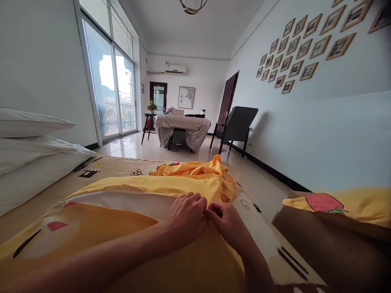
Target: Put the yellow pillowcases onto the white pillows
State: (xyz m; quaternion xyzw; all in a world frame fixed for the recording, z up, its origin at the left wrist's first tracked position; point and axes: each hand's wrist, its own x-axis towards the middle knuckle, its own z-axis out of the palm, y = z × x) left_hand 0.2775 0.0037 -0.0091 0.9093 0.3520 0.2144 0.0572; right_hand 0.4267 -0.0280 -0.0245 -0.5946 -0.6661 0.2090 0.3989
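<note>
Left hand, right hand pinching yellow cover at edge; pinched bit hidden; cover's near end cut off.

White glare from the glass doors, dimmer foreground, wide-angle stretch at edges.

Left hand, fingertips tucked right out of sight; right hand just beside, and pinched bit of cover hidden in there! Rest of it runs off bottom and left edges. Pillows sliced by left edge, lamp clipped up top. Over right, cloth blurring, cut off. Frames: pictures too small to read, corner ones cropped. Far off, sheet hiding much beneath.
</note>
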